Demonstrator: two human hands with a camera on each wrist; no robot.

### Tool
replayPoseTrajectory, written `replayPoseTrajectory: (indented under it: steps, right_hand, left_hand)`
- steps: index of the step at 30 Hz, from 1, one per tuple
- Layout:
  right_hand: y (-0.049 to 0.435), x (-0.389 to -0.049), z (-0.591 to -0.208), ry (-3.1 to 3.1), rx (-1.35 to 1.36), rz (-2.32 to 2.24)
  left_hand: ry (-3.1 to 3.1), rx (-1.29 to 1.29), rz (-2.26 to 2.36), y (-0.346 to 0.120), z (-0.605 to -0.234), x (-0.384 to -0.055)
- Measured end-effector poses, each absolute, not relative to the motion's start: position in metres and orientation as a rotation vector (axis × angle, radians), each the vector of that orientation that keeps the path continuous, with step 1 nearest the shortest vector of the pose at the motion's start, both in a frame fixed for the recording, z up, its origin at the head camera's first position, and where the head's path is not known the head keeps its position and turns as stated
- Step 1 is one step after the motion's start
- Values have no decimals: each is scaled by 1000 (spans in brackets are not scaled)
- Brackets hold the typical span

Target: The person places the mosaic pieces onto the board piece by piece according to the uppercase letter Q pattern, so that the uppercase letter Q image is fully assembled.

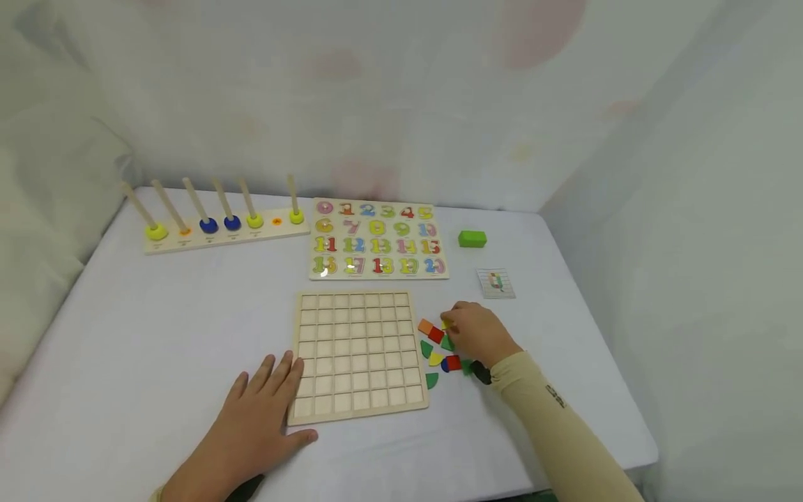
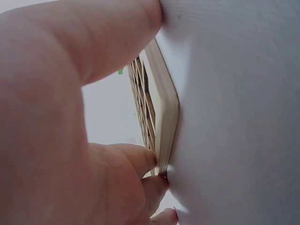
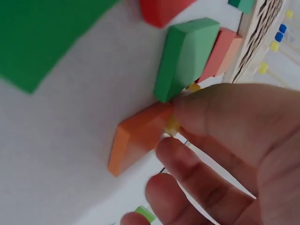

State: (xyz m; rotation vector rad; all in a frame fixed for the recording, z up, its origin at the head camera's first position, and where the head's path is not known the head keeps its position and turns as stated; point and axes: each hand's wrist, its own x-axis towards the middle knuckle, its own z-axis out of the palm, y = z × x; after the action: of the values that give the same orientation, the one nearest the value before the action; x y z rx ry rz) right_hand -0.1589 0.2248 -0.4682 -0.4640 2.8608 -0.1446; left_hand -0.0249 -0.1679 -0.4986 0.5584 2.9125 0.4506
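The left hand (image 1: 256,417) lay at the lower left corner of the wooden grid board (image 1: 360,355), its fingers apart and extended, the tips against the left edge and the thumb out to the side on the white cloth (image 1: 207,321). The right hand (image 1: 479,333) was just off the board's right side, thumb and forefinger clamped on a small yellow piece (image 3: 172,125). An orange piece (image 3: 140,133) and a green piece (image 3: 192,61) lay right by those fingertips. More flat pieces were scattered between the hand and the board, among them a red square (image 1: 454,362), a yellow quarter circle (image 1: 436,359) and a green quarter circle (image 1: 432,380). Beyond the right hand were a picture card (image 1: 496,283) and, farther back, a green block (image 1: 472,239). A number puzzle (image 1: 379,239) lay behind the board, with a peg rack (image 1: 228,237) to its left.
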Motion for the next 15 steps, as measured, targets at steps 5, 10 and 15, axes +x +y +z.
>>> replayPoseTrajectory:
  steps: [5, 10, 15]
  right_hand:
    - [226, -163, -465, 2883, -439, -199]
    - [198, -166, -455, 2974, -619, -295]
    - [143, -171, -446, 2972, -863, -344]
  left_hand:
    - [2901, 558, 443, -167, -494, -24]
    - [2869, 535, 448, -167, -487, -20]
    - [2849, 496, 423, -165, -482, -19]
